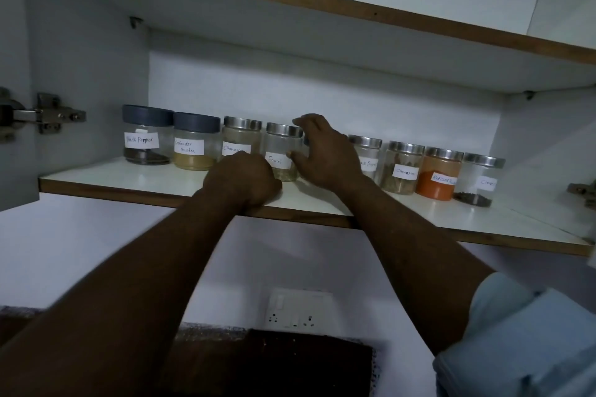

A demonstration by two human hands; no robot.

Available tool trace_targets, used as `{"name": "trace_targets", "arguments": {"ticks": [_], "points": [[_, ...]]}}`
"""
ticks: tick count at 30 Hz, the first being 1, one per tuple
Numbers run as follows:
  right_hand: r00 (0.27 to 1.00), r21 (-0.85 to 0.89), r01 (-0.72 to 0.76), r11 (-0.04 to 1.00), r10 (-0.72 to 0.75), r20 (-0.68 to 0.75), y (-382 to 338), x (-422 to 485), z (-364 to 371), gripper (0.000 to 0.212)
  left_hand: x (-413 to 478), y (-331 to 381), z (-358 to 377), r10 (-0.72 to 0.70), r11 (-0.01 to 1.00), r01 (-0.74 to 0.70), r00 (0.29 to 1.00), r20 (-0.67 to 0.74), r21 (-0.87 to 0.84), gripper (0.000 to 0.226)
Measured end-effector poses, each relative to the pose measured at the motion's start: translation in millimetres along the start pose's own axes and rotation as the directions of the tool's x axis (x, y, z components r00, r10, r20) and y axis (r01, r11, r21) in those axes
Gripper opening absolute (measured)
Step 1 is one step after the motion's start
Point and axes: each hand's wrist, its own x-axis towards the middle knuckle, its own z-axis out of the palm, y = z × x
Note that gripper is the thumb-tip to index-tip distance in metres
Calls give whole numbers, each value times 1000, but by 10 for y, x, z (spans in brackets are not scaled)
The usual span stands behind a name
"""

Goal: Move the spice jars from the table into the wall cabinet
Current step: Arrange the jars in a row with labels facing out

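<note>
A row of labelled spice jars stands on the cabinet shelf (135,176): black pepper (146,135), coriander powder (194,142), cinnamon (240,138), fennel (281,151), then black pepper (367,155), cinnamon (403,167), red chilli powder (440,172) and cloves (480,179). My right hand (325,155) is raised in front of the gap between the fennel and black pepper jars, its fingers spread and curved. A jar behind it is almost hidden; only a dark sliver of lid (306,140) shows. My left hand (245,179) rests as a fist on the shelf's front edge, holding nothing.
An upper shelf (322,6) hangs above the jars. Door hinges sit at the left wall (45,114) and far right (583,190). Bare shelf lies in front of the jars. Below, a wall socket (296,309) and a dark mat (274,361) are visible.
</note>
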Motion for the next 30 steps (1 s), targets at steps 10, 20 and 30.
{"name": "trace_targets", "arguments": {"ticks": [10, 20, 30], "points": [[989, -84, -65, 994, 75, 129, -189, 269, 319, 81, 55, -1, 45, 60, 995, -61, 998, 20, 81, 39], [987, -72, -89, 993, 98, 128, -129, 293, 400, 84, 62, -16, 73, 28, 1000, -28, 999, -28, 7, 40], [999, 20, -20, 1000, 21, -50, -482, 388, 228, 73, -28, -517, -188, -81, 996, 82, 996, -30, 23, 31]]}}
